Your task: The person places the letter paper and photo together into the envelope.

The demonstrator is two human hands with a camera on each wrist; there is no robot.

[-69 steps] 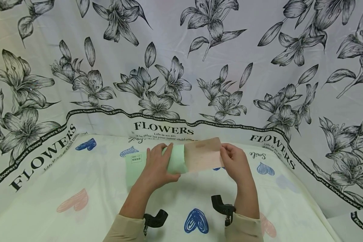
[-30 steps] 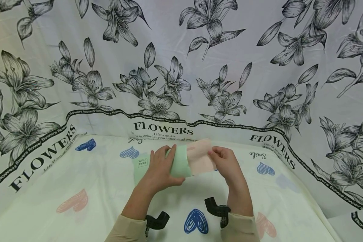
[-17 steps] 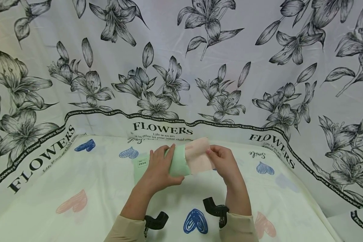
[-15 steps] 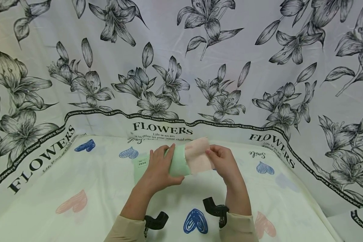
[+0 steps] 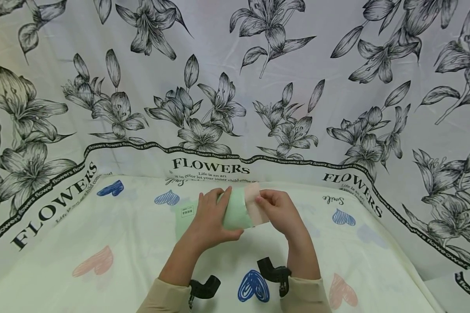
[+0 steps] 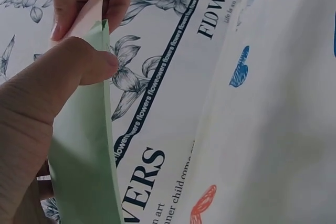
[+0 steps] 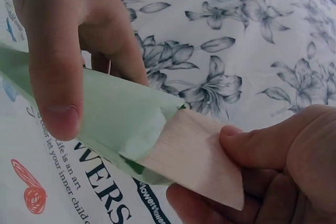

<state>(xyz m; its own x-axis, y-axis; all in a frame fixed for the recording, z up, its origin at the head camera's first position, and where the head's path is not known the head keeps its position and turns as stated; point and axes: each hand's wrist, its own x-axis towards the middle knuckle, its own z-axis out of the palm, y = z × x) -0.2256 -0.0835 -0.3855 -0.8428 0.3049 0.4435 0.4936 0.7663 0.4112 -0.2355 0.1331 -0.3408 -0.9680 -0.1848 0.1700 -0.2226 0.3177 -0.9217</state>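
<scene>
A pale green paper envelope (image 5: 236, 212) is held above the table, with a small printed box on its left end. My left hand (image 5: 209, 218) grips it across the middle; in the left wrist view the thumb lies along one side of the envelope (image 6: 84, 145) and fingers show behind. Out of its right-hand opening sticks a short stretch of a pale pink paper card (image 5: 255, 203). Between thumb and fingers, my right hand (image 5: 283, 213) pinches the outer end of that card (image 7: 197, 156). The rest of the card is hidden inside the envelope.
A white cloth with printed hearts (image 5: 253, 285) covers the table. Behind it hangs a white curtain (image 5: 235, 39) with black flower prints. Black wrist-worn mounts (image 5: 205, 287) sit at both wrists, above the beige cuffs.
The pink card has slid leftward into the envelope, so much less of it shows. My right hand has come closer to the left hand, which has shifted slightly right with the envelope.
</scene>
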